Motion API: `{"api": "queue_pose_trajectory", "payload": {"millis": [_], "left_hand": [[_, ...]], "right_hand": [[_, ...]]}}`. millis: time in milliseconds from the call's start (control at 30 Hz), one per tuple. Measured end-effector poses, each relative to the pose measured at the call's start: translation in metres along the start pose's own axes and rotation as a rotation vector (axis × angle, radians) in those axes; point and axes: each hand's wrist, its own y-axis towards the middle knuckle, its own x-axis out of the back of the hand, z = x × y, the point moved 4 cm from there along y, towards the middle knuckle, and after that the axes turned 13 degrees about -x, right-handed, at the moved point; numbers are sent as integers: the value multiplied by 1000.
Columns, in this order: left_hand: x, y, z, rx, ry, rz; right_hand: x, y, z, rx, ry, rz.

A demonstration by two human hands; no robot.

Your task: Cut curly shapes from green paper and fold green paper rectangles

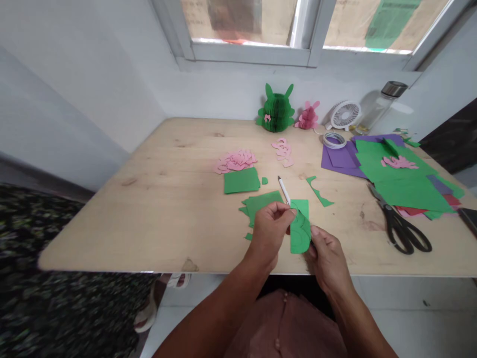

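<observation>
My left hand (271, 226) pinches a green paper piece (300, 238) by its upper left edge, just above the table's front edge. Curved pencil outlines show on the paper, and its lower right corner is rounded. My right hand (328, 251) is closed at the paper's right side. In it is a dark tool that looks like small scissors (312, 243), mostly hidden by the fingers and the paper. A white pen (283, 189) lies just beyond my left hand. Green sheets (263, 205) lie partly under that hand.
Black-handled scissors (402, 226) lie on the right beside stacked green paper (406, 186) and purple paper (341, 159). Pink cutouts (238, 161) and a green scrap (318, 191) lie ahead. Paper rabbits (276, 113), tape (334, 140), a fan (346, 115) and a bottle (380, 107) stand farther back.
</observation>
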Motion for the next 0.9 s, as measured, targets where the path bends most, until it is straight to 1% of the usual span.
{"api": "queue_pose_trajectory", "payload": {"millis": [133,300,633,900], "left_hand": [[1,1,-3,11,55,16],[4,3,-4,14,116,42],[7,5,0,35,86,57],[8,6,-2,41,104,67]], "right_hand": [[0,0,0,6,-15,16],[1,0,0,14,-45,-2],[0,-1,0,22,-44,-14],[0,-2,1,22,-59,-22]]}}
